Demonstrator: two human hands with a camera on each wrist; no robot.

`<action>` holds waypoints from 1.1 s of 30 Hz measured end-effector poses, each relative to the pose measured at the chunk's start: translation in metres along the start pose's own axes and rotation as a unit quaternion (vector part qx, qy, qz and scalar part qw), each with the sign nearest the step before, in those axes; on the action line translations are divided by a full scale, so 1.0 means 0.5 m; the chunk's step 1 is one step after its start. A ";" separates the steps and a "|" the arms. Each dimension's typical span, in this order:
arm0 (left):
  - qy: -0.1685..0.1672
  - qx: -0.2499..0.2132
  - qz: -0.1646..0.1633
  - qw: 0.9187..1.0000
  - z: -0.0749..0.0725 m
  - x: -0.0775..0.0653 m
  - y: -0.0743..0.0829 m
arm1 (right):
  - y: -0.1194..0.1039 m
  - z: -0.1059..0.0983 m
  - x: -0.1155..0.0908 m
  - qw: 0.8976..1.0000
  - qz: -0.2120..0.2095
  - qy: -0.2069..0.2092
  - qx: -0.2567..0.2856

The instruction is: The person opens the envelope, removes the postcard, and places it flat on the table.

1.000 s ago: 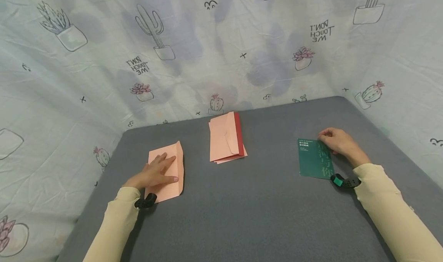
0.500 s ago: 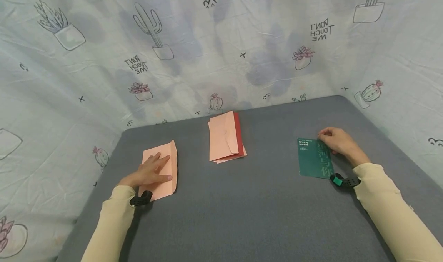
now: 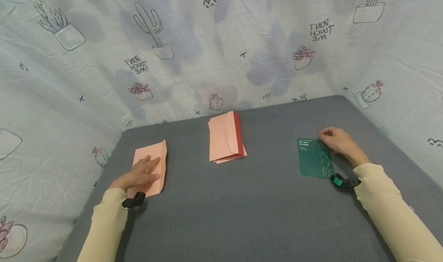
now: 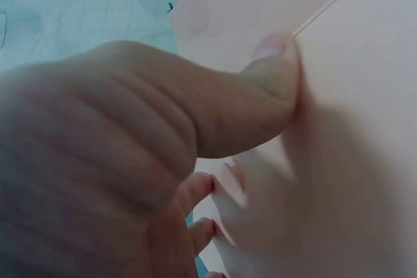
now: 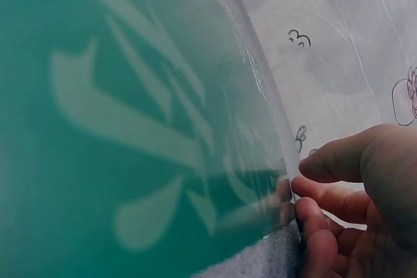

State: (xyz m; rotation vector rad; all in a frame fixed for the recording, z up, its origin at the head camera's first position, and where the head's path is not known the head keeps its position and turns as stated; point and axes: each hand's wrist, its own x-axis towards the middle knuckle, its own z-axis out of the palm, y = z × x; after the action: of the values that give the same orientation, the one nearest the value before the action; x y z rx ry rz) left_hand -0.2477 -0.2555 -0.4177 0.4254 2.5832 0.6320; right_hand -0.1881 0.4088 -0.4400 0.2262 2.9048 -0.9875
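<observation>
My left hand (image 3: 136,175) lies with spread fingers on a pink envelope (image 3: 155,150) at the table's left side. Its thumb (image 4: 277,76) presses on the paper near a flap edge in the left wrist view. Over on the right, a glossy green card (image 3: 313,160) with pale Chinese characters lies flat. My right hand (image 3: 336,141) is at this card's upper right edge, its fingers loosely bent. In the right wrist view the fingertips (image 5: 301,187) are right at the card's edge, with the thumb just above them and not across the card's face.
A small stack of pink envelopes (image 3: 221,139) with a red strip along its right side lies at the back centre. The grey table (image 3: 242,216) ends at a cactus-print cloth (image 3: 194,62) behind and at both sides.
My left hand has slid the pink envelope to the left, away from the stack. The right hand and the green card have stayed where they were.
</observation>
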 end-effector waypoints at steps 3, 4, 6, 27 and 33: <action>0.012 0.006 0.007 1.000 -0.001 -0.006 -0.009 | 0.000 0.000 -0.001 1.000 0.001 -0.002 0.001; 0.016 0.012 0.011 1.000 0.000 -0.008 -0.011 | 0.000 0.000 -0.001 1.000 0.001 -0.002 0.001; 0.026 0.026 0.018 0.999 -0.001 -0.010 -0.016 | 0.001 0.000 -0.001 1.000 0.002 -0.002 0.002; 0.220 0.071 0.002 0.973 0.013 0.019 0.035 | 0.002 0.005 -0.001 1.000 0.001 -0.002 -0.003; 0.275 0.046 0.031 0.960 0.008 0.040 0.112 | 0.000 0.001 0.001 1.000 -0.003 -0.001 -0.003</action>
State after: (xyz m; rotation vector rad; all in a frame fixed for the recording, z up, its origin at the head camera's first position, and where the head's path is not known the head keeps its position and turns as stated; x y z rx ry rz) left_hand -0.2525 -0.1987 -0.4001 0.4047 3.1471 0.7385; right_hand -0.1886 0.4088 -0.4405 0.2161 2.9093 -0.9785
